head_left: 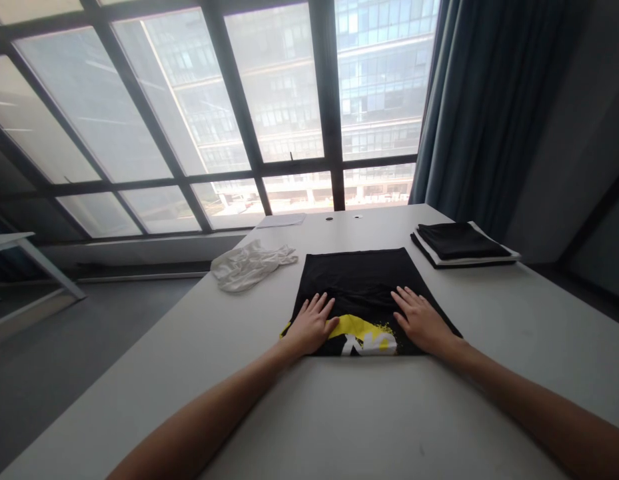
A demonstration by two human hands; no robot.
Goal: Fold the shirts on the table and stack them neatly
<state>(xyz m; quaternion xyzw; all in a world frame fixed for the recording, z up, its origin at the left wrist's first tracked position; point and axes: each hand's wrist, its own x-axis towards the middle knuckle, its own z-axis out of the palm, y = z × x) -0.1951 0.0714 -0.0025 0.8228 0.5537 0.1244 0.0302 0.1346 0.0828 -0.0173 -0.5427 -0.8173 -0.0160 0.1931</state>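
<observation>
A black T-shirt (356, 270) with a yellow and white print lies folded on the white table in front of me. Flat on its left side rests my left hand (312, 325), fingers stretched out, the thumb at the yellow print. My right hand (420, 319) presses on the right side of the cloth, palm down with fingers spread. Between the two hands the fabric shows some wrinkles. Neither hand grips the cloth.
To the left a crumpled white cloth (252, 265) lies on the table (339, 413). A stack of folded black and white clothes (462, 243) sits at the right. Paper (282, 220) lies at the far edge, before windows and a dark curtain (474, 120).
</observation>
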